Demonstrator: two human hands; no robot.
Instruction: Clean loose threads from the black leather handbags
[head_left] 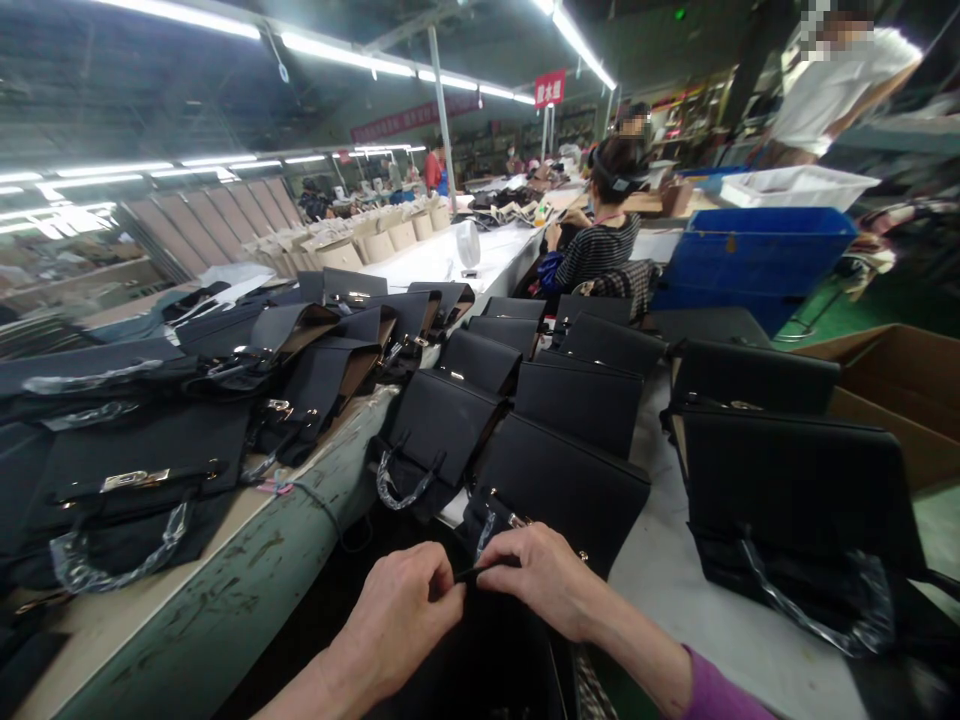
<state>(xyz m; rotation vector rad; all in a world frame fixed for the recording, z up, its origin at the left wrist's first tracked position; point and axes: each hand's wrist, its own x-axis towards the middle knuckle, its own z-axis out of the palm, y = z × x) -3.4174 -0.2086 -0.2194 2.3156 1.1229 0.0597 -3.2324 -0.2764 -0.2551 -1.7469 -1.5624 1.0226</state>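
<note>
A thin black strap (469, 575) runs between my hands, its ends hidden by my fingers. My left hand (401, 620) pinches it from one side, thumb against curled fingers. On the other side, my right hand (541, 578) is closed on it between thumb and fingers. Below lies dark black material (480, 660), too dim to make out fully. Just beyond my right hand leans a black handbag (559, 485) with gold-coloured metal fittings. Left of it sits another black handbag (442, 430), its handle wrapped in clear plastic.
Several black bags cover the left table (187, 570), whose worn green side faces me. More stand on the white surface (675, 590) at right. A cardboard box (900, 390) and a blue crate (750, 260) lie beyond. A person in a striped top (600, 250) sits ahead.
</note>
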